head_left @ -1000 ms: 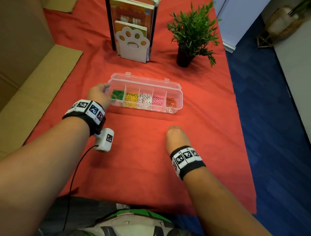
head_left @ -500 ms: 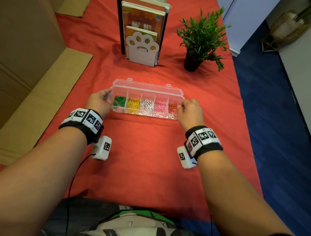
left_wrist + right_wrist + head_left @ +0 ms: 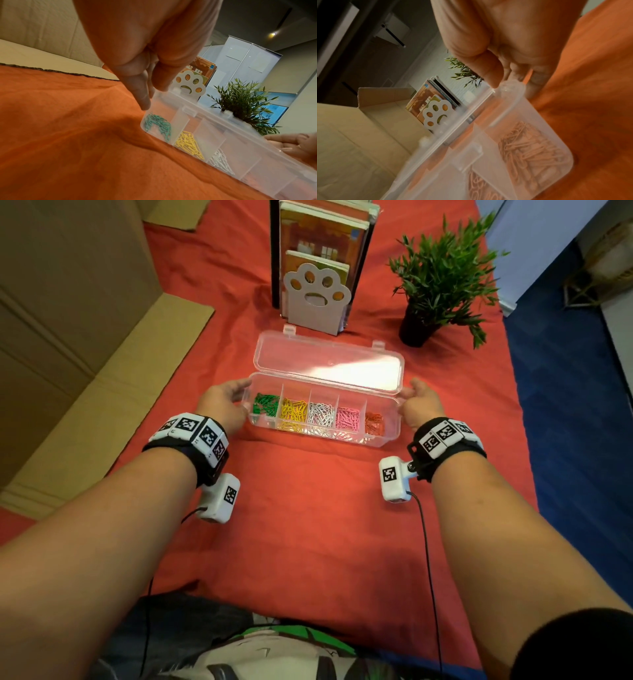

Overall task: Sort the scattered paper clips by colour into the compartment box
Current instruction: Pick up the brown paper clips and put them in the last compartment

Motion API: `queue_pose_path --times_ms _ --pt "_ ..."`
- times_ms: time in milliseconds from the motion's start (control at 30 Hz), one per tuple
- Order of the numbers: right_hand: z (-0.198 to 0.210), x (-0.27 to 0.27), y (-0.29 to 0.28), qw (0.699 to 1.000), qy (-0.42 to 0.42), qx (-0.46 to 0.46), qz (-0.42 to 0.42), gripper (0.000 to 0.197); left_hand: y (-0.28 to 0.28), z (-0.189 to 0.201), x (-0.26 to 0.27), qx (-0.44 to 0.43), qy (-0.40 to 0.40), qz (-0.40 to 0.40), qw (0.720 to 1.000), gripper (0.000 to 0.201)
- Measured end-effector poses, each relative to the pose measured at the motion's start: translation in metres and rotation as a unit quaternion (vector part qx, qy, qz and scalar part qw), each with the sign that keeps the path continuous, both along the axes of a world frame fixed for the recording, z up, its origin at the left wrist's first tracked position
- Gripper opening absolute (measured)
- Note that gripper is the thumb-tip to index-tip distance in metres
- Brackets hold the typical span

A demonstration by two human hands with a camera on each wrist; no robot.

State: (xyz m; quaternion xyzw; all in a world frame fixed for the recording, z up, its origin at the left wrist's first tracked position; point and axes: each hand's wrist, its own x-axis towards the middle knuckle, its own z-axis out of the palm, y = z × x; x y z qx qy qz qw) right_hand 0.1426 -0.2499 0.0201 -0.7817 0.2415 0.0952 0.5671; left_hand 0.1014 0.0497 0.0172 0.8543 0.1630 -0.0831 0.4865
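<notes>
Head view: a red tablecloth (image 3: pixel 308 525) covers the table, with a cardboard box (image 3: pixel 68 320) beyond the left hand's outer side. Past the grip stand books in a paw-shaped bookend (image 3: pixel 317 299) and, further to the right, a potted plant (image 3: pixel 442 278). Between the two hands sits the clear compartment box (image 3: pixel 325 440), its lid (image 3: pixel 329 364) raised and tilted back away from the person. The left hand (image 3: pixel 222 409) grasps the box's left end, fingertips (image 3: pixel 144 100) curled onto the corner by the green paper clips (image 3: pixel 265 405). The right hand (image 3: pixel 419 405) grasps the right end, thumb and fingers (image 3: pixel 491 75) pinching the lid's corner beside the orange paper clips (image 3: pixel 374 422). Between them lie yellow paper clips (image 3: pixel 294 414), white paper clips (image 3: pixel 321 417) and pink paper clips (image 3: pixel 348 419), each in its own compartment.
</notes>
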Motion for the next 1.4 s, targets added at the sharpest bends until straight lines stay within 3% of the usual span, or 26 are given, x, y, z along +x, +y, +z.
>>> queue_pose_path --times_ms 133,300,400,467,533,567,633,767,967,1100,1200,1400 --pt "0.005 -0.007 -0.005 0.998 -0.061 0.022 0.027 0.078 0.002 -0.005 0.001 -0.013 -0.009 0.011 1.0 0.048" --pt "0.018 -0.03 -0.021 0.991 -0.115 -0.075 0.007 0.043 0.008 -0.012 0.003 -0.055 0.011 0.026 0.998 0.056" --pt "0.016 -0.047 -0.022 0.986 -0.136 -0.085 0.032 0.037 0.006 -0.012 0.004 -0.14 0.022 0.087 0.986 0.05" --pt "0.014 -0.057 -0.013 0.967 -0.12 -0.17 0.146 0.039 0.004 -0.008 0.005 -0.173 0.027 0.117 0.978 0.038" --pt "0.01 -0.066 0.0 0.897 -0.044 -0.317 0.304 0.052 0.002 -0.003 0.004 -0.184 0.033 0.105 0.977 0.037" --pt "0.007 -0.07 0.006 0.862 -0.003 -0.369 0.349 0.056 0.001 -0.001 0.002 -0.171 0.032 0.085 0.981 0.039" --pt "-0.001 -0.079 0.016 0.832 0.038 -0.411 0.371 0.059 0.002 -0.003 0.0 -0.114 0.007 0.029 0.993 0.044" --pt "-0.018 -0.091 0.02 0.829 -0.007 -0.459 0.321 0.056 0.0 -0.004 0.001 -0.03 -0.017 -0.011 0.999 0.05" --pt "-0.024 -0.092 0.036 0.817 -0.018 -0.509 0.27 0.072 0.004 -0.003 0.01 0.053 -0.002 -0.029 0.998 0.051" --pt "-0.017 -0.088 0.043 0.799 0.016 -0.535 0.274 0.067 0.006 -0.004 0.013 0.082 0.004 -0.03 0.996 0.048" --pt "-0.008 -0.082 0.061 0.761 0.041 -0.583 0.28 0.062 0.006 -0.003 0.015 0.092 0.006 -0.033 0.995 0.048" --pt "-0.006 -0.071 0.143 0.769 -0.073 -0.524 0.357 0.073 0.005 -0.003 0.016 0.116 0.004 -0.045 0.992 0.047"
